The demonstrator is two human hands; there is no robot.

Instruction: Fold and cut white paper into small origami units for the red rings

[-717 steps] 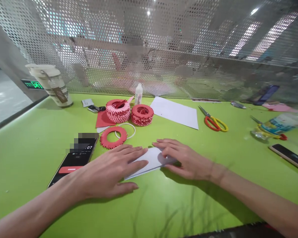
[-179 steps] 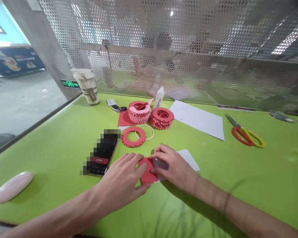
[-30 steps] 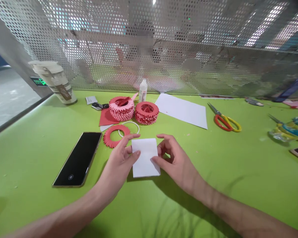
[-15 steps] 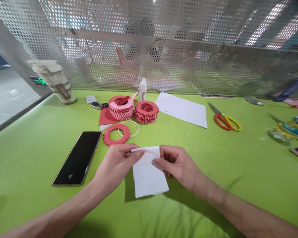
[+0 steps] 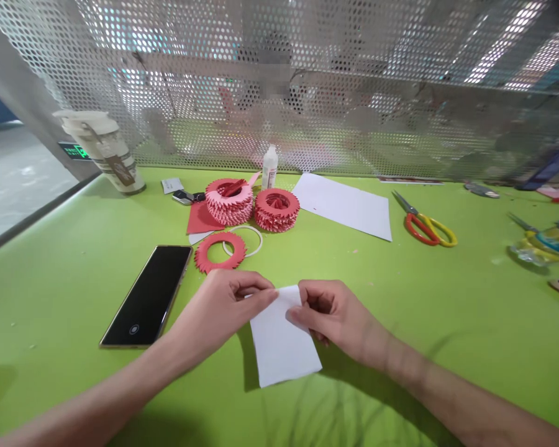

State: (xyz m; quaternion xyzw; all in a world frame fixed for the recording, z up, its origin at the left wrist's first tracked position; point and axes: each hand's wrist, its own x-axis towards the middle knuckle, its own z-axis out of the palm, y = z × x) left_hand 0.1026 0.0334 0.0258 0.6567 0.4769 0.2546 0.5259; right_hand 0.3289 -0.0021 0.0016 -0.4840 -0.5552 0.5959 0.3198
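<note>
A small folded white paper (image 5: 286, 347) is held just above the green table, in the middle of the view. My left hand (image 5: 235, 304) pinches its top edge between thumb and fingers, near the left corner. At the right edge, my right hand (image 5: 338, 313) grips the same paper, its thumb lying on the front face and the other fingers curled behind. Just beyond my left hand lies a flat red toothed paper ring (image 5: 204, 253), partly over a thin white ring (image 5: 259, 243).
Two stacks of folded red and pink paper rings (image 5: 277, 214) stand behind, near a white bottle (image 5: 269, 167). A phone (image 5: 149, 298) lies left. A white sheet (image 5: 345, 208) and scissors (image 5: 423, 226) are at back right. A cup (image 5: 105, 152) stands by the perforated screen (image 5: 205, 93).
The paper has shifted slightly down toward me. My left hand has slid right along its top edge. My right hand keeps its grip, a little lower.
</note>
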